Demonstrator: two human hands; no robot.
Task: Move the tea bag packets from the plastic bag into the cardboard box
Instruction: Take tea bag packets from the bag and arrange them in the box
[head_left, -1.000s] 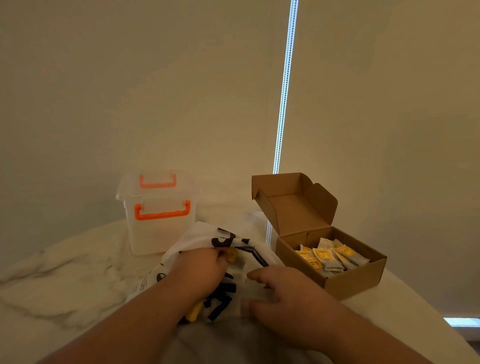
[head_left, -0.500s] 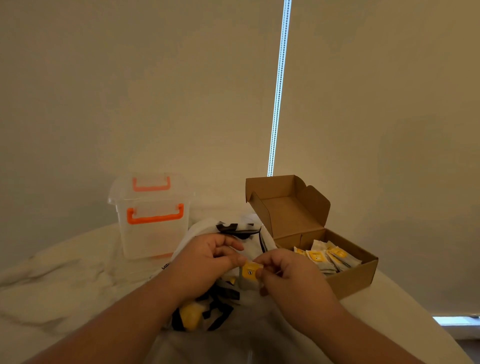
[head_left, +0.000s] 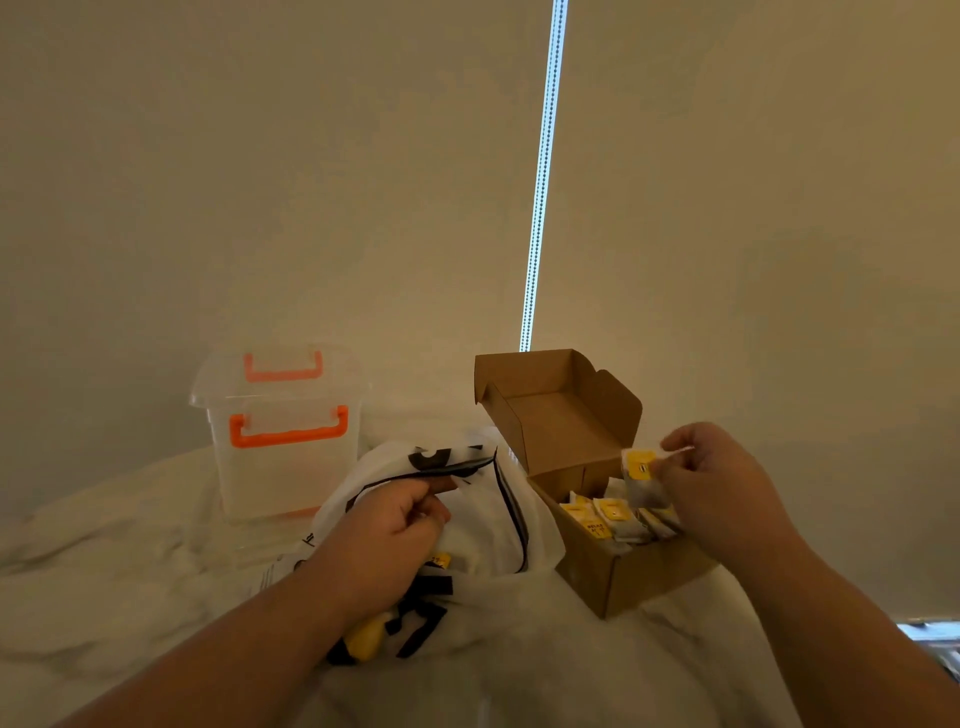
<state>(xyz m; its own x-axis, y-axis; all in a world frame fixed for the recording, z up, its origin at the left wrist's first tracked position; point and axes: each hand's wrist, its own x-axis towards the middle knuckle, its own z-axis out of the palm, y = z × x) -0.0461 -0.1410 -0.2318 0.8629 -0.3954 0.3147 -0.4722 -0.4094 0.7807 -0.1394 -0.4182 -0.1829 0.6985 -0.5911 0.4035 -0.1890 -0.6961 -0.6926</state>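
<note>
A white plastic bag with black print lies on the marble table, its mouth facing the wall. My left hand grips the bag's upper edge; yellow packets show through the plastic below my wrist. To the right stands an open cardboard box with its lid up and several yellow-labelled tea bag packets inside. My right hand pinches one tea bag packet just above the box's open top.
A clear plastic storage tub with orange handles stands behind the bag at the left. A white marble table carries everything. A blind covers the wall behind, with a bead chain hanging down.
My right hand took a packet from my left hand over the bag and carried it right, above the box. My left hand went back to the bag's edge.
</note>
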